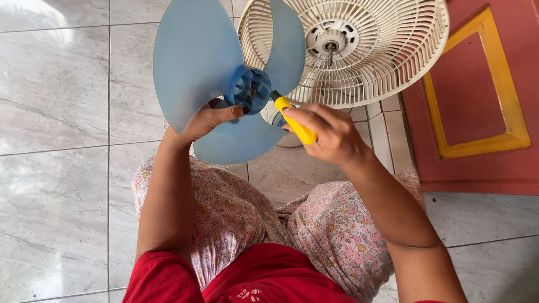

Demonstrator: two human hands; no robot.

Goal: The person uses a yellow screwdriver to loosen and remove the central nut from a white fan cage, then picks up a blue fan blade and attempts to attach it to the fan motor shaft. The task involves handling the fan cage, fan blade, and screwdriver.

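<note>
Head view: the right hand (331,134) clenched a yellow-handled screwdriver (296,120), its tip in the hub of the blue fan blade (196,62); the left hand (205,120) grasped that blade at upper centre, before the cream fan grille (382,50) above the tiled floor (56,112).

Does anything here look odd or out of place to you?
Yes: the blue fan blade is off the fan, held in the left hand. The cream rear grille lies bare with its motor shaft exposed. The right hand points a yellow-handled screwdriver at the blade's hub.
</note>
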